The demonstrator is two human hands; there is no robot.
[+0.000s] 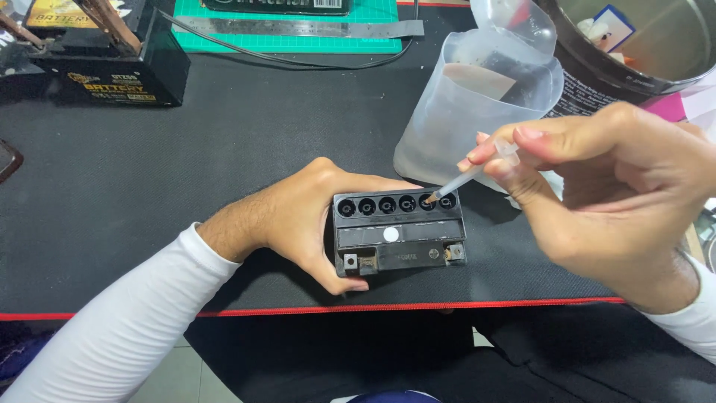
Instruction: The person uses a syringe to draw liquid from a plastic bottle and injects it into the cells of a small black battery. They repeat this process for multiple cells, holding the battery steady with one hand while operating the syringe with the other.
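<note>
At far left a second battery (112, 75), a glossy black box, sits at the back of the mat (224, 142), a matte black sheet with a thin red front edge. A steel ruler (298, 28) lies on a green gridded cutting mat (287, 41) behind, with a black cable curving past.

The left hand (298, 224), in a white sleeve, wraps the small battery (399, 233) at mid-mat: thumb curled under its near left corner, fingers closed along the far side. The battery is a squat black plastic block with six round open holes in a row along its top, a flat strip with a white dot, and metal terminals at both near corners.

The right hand (604, 186) pinches a clear plastic syringe (477, 170) between thumb and fingers; its slim tip rests at the fifth hole, though whether it enters is hard to tell.

Just behind stands a translucent, soft-walled cut jug (470, 104), and at upper right a round metal pot (641, 45).
</note>
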